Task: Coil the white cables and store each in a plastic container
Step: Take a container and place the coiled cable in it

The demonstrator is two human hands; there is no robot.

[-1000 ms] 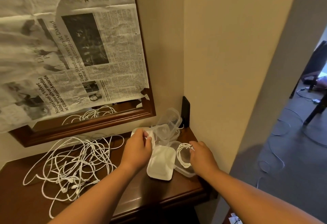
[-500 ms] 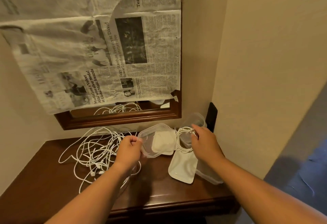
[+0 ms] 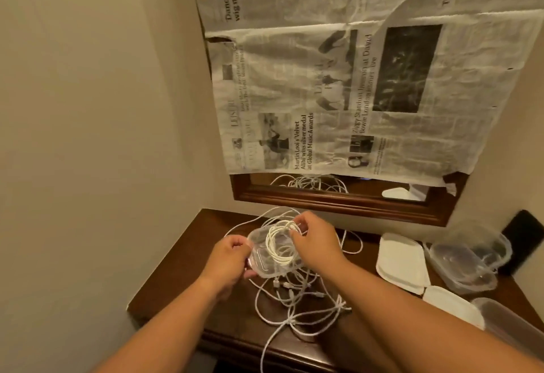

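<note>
Head view: over loose white cables tangled on the dark worktop, the left hand grips a clear plastic container by its rim; the right hand pinches 1 coiled cable inside it, below a newspaper-covered mirror.

You're seeing dim, warm yellow light, with soft shadow gathering in the corner of the cream painted walls. Wide-angle distortion bends the edges, and the print on the crumpled grey newspaper sheet is blurry.
</note>
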